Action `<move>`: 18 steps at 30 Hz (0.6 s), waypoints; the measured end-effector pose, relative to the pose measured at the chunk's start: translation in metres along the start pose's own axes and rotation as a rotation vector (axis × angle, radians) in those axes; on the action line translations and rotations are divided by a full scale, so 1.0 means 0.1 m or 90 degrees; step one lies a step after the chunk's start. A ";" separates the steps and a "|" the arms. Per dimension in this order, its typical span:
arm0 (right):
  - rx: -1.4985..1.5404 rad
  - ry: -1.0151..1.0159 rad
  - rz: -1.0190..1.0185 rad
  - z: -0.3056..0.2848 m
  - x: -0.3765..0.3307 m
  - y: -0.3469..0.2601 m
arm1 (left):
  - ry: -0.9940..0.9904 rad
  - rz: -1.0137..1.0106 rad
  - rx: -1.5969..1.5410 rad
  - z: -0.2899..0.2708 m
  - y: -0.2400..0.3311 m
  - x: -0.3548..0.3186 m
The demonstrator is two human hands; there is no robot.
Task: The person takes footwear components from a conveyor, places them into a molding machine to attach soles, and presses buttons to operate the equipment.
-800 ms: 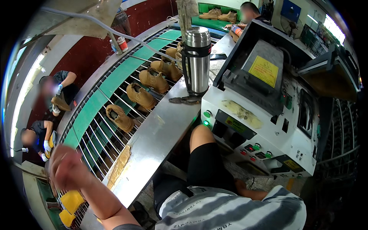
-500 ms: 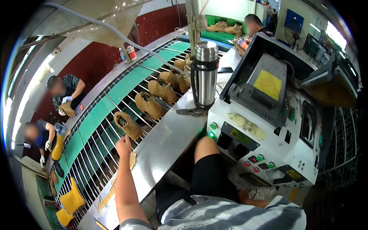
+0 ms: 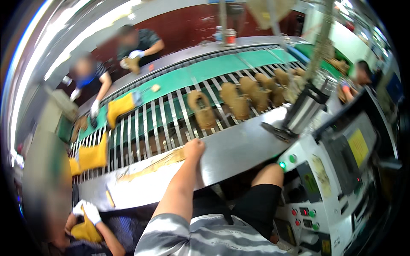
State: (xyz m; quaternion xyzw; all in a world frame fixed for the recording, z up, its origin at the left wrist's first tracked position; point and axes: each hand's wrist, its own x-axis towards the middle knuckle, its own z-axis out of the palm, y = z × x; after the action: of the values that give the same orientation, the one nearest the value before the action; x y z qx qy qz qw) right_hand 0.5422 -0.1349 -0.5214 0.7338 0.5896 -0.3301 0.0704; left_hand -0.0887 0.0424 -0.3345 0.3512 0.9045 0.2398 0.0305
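Note:
My left hand (image 3: 194, 148) is closed in a fist at the inner edge of the steel table (image 3: 237, 145), and nothing shows in it. Just beyond the fist a tan shoe (image 3: 202, 110) stands on the metal bars of the conveyor (image 3: 147, 123). Several more tan shoes (image 3: 235, 101) stand in a row to its right. Brown tape or paper (image 3: 158, 164) lies along the table edge left of my hand. I cannot see my right hand.
At right stands a white machine (image 3: 307, 200) with lit buttons; a steel thermos (image 3: 304, 109) and pliers (image 3: 275, 131) are beside it. Yellow boots (image 3: 120, 109) lie on the conveyor at left. A nearby person's gloved hands (image 3: 87, 211) hold a yellow piece; other people work across the line.
My view has swung left, bringing the gloved person at lower left into sight. The upright yellow boot across the line now lies on the conveyor. My right forearm has left view.

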 end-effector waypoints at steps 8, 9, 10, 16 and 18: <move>0.268 0.303 -0.031 -0.50 0.93 -0.29 | 0.044 0.013 -0.220 0.23 -0.31 -0.01; 0.368 0.322 -0.086 -0.71 1.05 -0.68 | 0.034 -0.012 -0.262 0.20 -0.39 0.07; 0.484 0.326 -0.177 -0.95 0.97 -1.26 | 0.014 -0.034 -0.297 0.16 -0.49 0.14; 0.392 0.123 -0.592 -1.45 0.96 -3.79 | 0.040 -0.108 -0.465 -0.20 -1.08 1.28; 0.255 0.058 -0.660 -1.41 0.80 -4.47 | 0.142 -0.118 -0.366 -0.13 -1.55 1.65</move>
State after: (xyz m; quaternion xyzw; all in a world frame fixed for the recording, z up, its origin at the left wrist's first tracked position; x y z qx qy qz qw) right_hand 0.1980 0.1318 -0.3299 0.3601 0.8017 -0.3949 -0.2678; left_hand -0.3119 0.0455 -0.3745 0.2161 0.8255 0.5188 0.0512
